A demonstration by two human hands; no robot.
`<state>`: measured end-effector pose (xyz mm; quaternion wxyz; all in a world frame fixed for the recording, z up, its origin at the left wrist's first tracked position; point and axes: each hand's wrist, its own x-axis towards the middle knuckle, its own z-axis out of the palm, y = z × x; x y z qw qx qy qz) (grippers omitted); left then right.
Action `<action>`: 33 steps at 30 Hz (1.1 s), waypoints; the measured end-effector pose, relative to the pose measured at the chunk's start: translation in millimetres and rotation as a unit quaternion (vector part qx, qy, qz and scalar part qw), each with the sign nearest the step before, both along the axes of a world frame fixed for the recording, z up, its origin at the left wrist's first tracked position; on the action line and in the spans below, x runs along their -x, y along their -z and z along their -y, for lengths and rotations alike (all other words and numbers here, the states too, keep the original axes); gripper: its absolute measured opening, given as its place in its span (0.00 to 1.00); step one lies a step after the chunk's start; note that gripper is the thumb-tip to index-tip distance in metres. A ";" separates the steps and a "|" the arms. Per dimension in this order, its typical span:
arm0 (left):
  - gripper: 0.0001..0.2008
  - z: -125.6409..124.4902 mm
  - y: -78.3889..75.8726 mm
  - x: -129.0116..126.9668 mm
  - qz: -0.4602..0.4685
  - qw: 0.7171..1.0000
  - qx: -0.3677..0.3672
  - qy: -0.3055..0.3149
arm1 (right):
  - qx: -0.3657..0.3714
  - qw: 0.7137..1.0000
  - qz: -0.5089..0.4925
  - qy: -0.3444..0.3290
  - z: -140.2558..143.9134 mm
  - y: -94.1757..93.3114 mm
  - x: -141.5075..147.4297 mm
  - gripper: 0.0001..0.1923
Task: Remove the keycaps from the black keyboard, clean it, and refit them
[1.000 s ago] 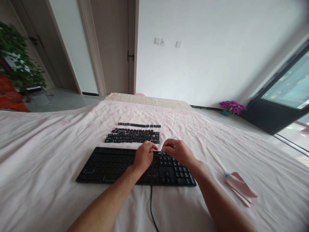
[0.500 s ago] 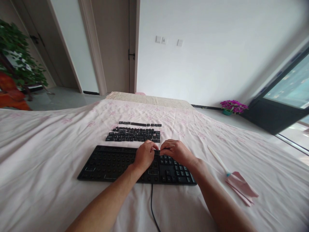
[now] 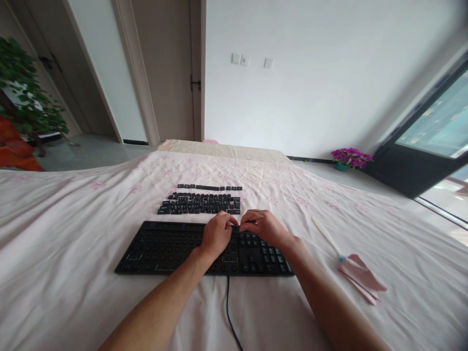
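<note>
A black keyboard [image 3: 171, 246] lies on the pale bedspread, its cable leaving from the near edge. Over its left and middle parts the keycaps are off; keycaps remain on the number pad [image 3: 270, 258] at the right. At the far edge, right of centre, my left hand [image 3: 218, 233] has its fingers curled and their tips on the keyboard. Close beside it, my right hand [image 3: 265, 226] is bent inward, fingertips nearly meeting the left ones. Anything pinched there is hidden. Beyond the keyboard, loose black keycaps [image 3: 199, 204] lie in rows, with a space bar [image 3: 207, 187] behind them.
Right of the keyboard lies a white stick [image 3: 325, 236] with a pink cloth head [image 3: 361, 275]. The wrinkled bedspread [image 3: 66, 248] spreads all around. Purple flowers [image 3: 351, 157] stand on the floor by the wall, and a green plant [image 3: 32, 92] is at the left.
The whole view has shifted slightly, so things appear a little further left. Both hands keep nearly the same place and grip at the keyboard's far edge.
</note>
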<state>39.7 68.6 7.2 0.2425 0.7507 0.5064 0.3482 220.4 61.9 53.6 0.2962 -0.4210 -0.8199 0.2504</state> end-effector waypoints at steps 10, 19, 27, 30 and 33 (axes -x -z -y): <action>0.16 -0.6 3.2 0.1 0.003 1.000 -0.018 0.009 | 0.052 0.997 -0.042 0.039 -6.0 8.9 -9.6 0.07; 0.07 -1.0 4.8 1.4 -0.033 0.999 -0.017 0.014 | -0.031 0.997 0.055 -0.047 -10.3 -3.9 12.5 0.07; 0.09 -2.7 1.4 -1.6 -0.097 0.993 -0.013 0.069 | -0.047 0.996 -0.054 0.050 -13.3 32.0 2.7 0.07; 0.08 -4.6 1.7 -4.4 -0.104 0.993 0.007 0.049 | -0.091 0.993 -0.057 0.050 -12.1 36.6 6.9 0.07; 0.07 -4.9 2.9 -6.4 -0.089 0.995 0.007 0.049 | -0.131 0.987 -0.072 0.058 -9.6 40.1 8.8 0.08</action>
